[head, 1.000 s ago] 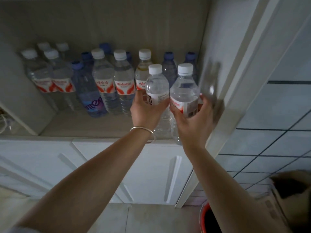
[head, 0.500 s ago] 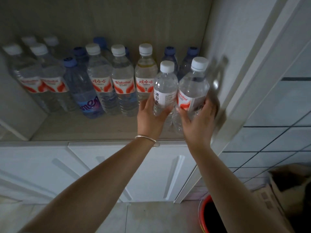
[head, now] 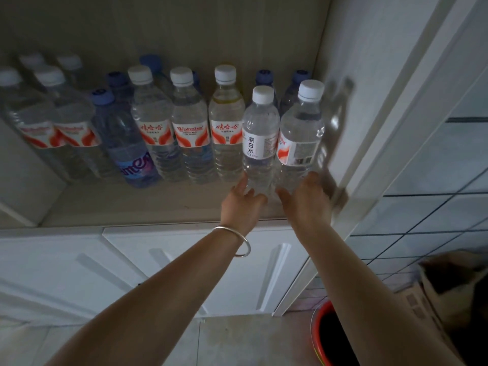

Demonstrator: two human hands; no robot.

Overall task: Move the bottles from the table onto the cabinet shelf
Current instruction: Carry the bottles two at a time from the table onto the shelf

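Observation:
Two clear water bottles with white caps stand on the cabinet shelf (head: 126, 204) at the right end of the front row. The slimmer bottle (head: 260, 136) has a white label with black characters. The wider bottle (head: 301, 138) has a red and white label. My left hand (head: 243, 204) touches the base of the slimmer bottle, fingers loosely spread. My right hand (head: 307, 202) touches the base of the wider bottle in the same way. Several other bottles (head: 188, 128), with white or blue caps, fill the shelf behind and to the left.
The cabinet's white side panel (head: 369, 101) stands close to the right of the wider bottle. White cabinet doors (head: 163, 265) lie below the shelf. A red bucket (head: 320, 336) and a cardboard box (head: 449, 294) sit on the floor at the lower right.
Both hands pushed the two bottles deeper onto the shelf into the front row, then slid down from the bottles' middles to their bases and loosened their grip.

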